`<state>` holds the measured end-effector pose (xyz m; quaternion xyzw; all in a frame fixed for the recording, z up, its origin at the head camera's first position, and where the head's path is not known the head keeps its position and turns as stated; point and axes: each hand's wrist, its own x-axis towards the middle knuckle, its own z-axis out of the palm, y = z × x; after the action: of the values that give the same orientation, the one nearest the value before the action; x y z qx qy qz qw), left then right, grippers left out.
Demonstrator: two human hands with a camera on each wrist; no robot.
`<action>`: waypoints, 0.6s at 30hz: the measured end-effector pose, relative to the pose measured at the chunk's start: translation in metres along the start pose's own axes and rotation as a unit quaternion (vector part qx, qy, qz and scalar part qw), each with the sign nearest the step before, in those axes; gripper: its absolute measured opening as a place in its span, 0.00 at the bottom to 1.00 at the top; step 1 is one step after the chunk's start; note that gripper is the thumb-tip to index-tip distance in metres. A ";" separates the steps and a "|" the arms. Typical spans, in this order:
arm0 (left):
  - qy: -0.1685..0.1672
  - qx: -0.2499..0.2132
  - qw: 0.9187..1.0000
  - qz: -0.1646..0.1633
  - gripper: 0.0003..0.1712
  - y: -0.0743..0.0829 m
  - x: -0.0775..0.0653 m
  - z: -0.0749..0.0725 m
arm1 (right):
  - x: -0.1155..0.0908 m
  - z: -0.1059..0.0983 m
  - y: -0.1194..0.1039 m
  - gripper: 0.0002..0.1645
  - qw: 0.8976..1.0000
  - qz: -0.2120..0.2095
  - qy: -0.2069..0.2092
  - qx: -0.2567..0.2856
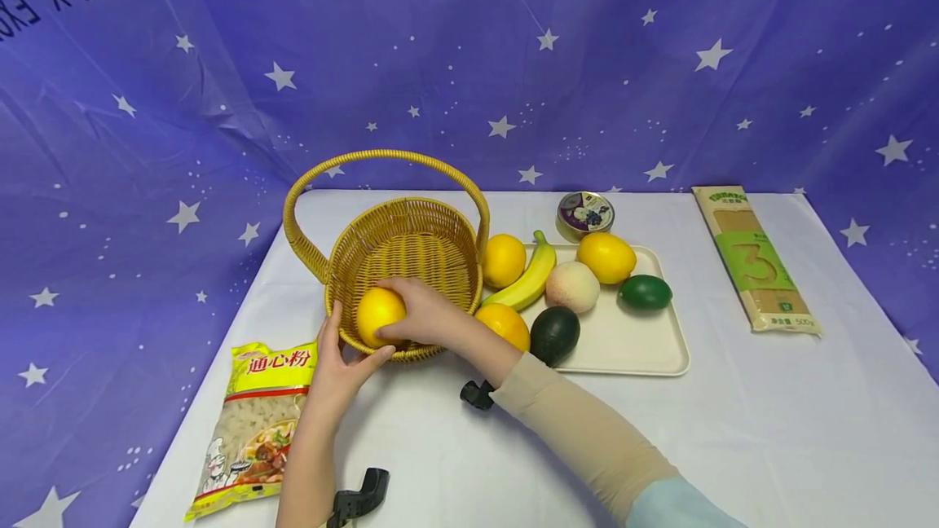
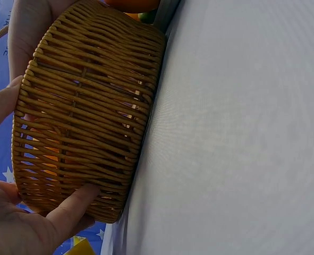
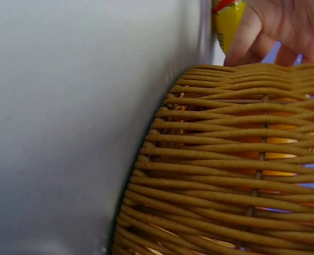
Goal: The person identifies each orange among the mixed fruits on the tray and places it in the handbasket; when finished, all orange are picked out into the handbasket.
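Right hand (image 1: pixel 420 312) curled round an orange (image 1: pixel 380 314), down inside the wicker basket (image 1: pixel 458 251); left hand (image 1: pixel 333 369), thumb spread wide, grips the rim. That's one in (not yet released!), while two more oranges (image 1: pixel 503 326), a banana (image 1: pixel 530 277) and other fruit (image 1: pixel 573 287) sit outside, on or beside the tray (image 1: pixel 623 345).

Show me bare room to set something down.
Free: the white cloth between the tray and green-labelled pack, and right of the right sleeve; also the tray's near right corner. Crowded: the tray's left half, full of fruit, and the basket's near side, with left hand and right hand.
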<state>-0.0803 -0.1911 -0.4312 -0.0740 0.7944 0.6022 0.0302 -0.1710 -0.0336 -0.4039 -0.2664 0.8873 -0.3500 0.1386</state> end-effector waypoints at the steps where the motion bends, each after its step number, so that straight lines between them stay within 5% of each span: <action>1: 0.001 0.000 1.000 0.000 0.61 0.000 0.000 0.000 | -0.001 0.000 -0.001 0.44 1.000 -0.001 0.004 -0.012; 8: 0.002 0.000 1.000 0.003 0.61 0.000 0.000 0.000 | -0.018 -0.021 -0.013 0.42 0.996 -0.016 0.048 -0.067; 18: 0.007 0.008 1.000 0.005 0.62 -0.001 0.000 0.000 | -0.053 -0.074 -0.016 0.40 0.991 -0.047 0.126 -0.026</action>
<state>-0.0800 -0.1915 -0.4321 -0.0740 0.7999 0.5952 0.0219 -0.1534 0.0277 -0.3369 -0.2652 0.8928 -0.3641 0.0018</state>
